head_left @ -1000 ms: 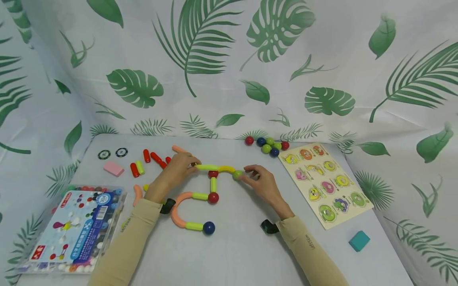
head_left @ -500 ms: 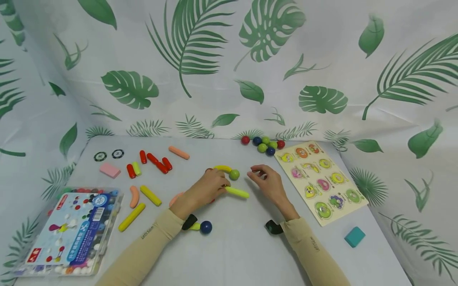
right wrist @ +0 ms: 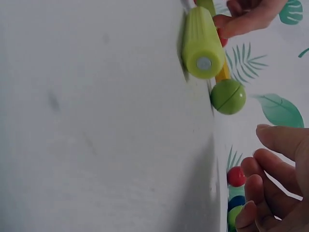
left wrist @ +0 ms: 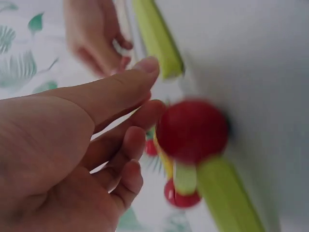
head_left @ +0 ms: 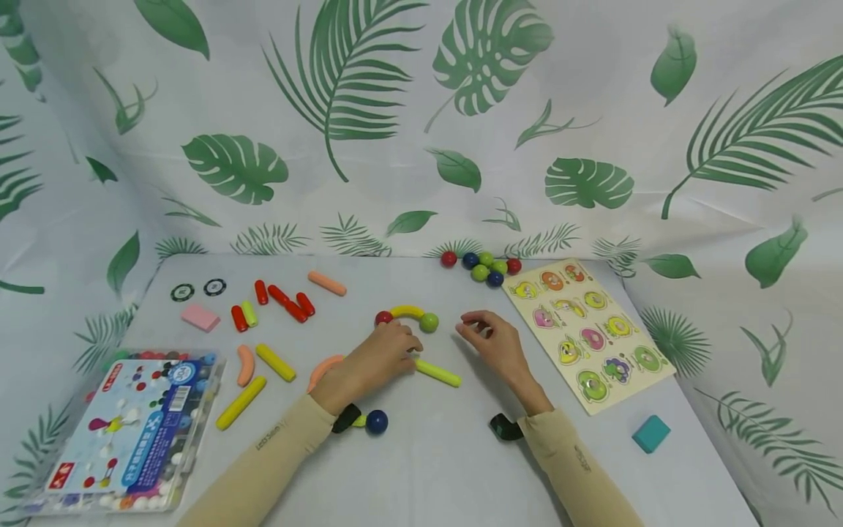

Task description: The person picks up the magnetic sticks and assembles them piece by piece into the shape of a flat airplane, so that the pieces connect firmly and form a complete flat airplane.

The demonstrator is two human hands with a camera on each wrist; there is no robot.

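Since a second ago, the green stick has gone from the yellow curved stick's left end to lower centre of the frame. Left hand, lower centre: fingers loosely bent, I see nothing held; brushing low could dislodge the red ball. Green stick, rightward, ungripped; a nudge might roll it. Right hand, right of centre: fingers relaxed, holding nothing.

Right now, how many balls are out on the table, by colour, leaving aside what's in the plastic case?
Red balls: 4, one of them hidden by the left hand in the head view
Green balls: 4
Blue balls: 3
Total: 11
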